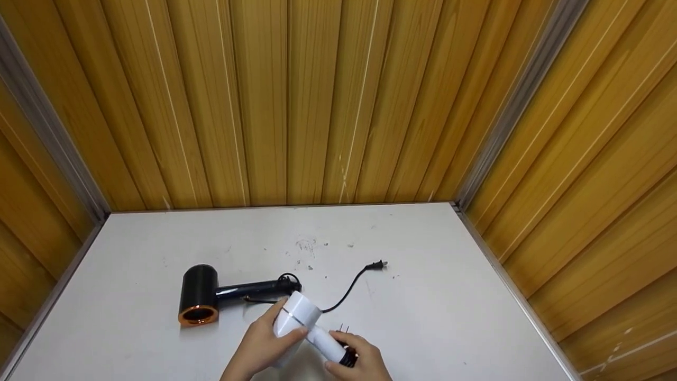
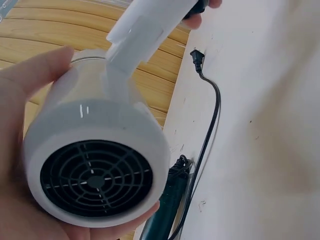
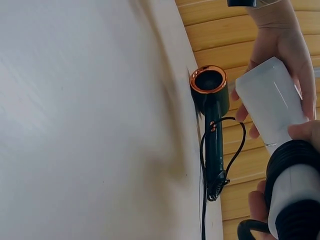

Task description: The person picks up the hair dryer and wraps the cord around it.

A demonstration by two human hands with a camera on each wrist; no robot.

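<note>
A white hair dryer (image 1: 300,311) is held between both hands over the front of the table. My left hand (image 1: 263,338) grips its barrel, thumb on one side and fingers round the other. In the left wrist view the round black intake grille (image 2: 96,181) faces the camera. My right hand (image 1: 365,357) holds the end of the white handle (image 1: 327,344), where a black cord (image 3: 295,156) is wound round in coils. Two thin plug prongs (image 1: 344,328) stick up beside the right fingers.
On the white table (image 1: 449,317), to the left, lies a black hair dryer (image 1: 199,286) with a copper-coloured nozzle ring (image 1: 199,315). Its black cord (image 1: 349,290) curves behind the white dryer to a plug (image 1: 376,265). Wood-patterned walls (image 1: 312,106) enclose the back and sides.
</note>
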